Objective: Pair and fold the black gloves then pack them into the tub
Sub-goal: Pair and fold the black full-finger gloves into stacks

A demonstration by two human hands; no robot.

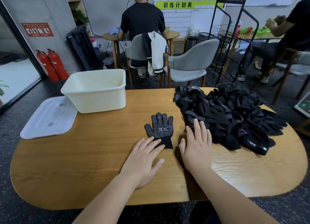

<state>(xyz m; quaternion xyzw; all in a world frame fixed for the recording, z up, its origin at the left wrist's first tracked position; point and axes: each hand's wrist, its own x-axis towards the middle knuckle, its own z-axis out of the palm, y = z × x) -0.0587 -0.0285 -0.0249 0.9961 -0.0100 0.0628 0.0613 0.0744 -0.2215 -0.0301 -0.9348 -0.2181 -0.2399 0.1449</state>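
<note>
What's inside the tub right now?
Nothing shows inside the tub: only bare cream inner walls. Its front wall hides the floor, so something flat there can't be ruled out. The lid lies off, beside it.

训练计划表 heading the wall chart (184,14), 冠恒 in white on the flat glove (159,129) (red poster (37,29) too blurred to read)
</note>
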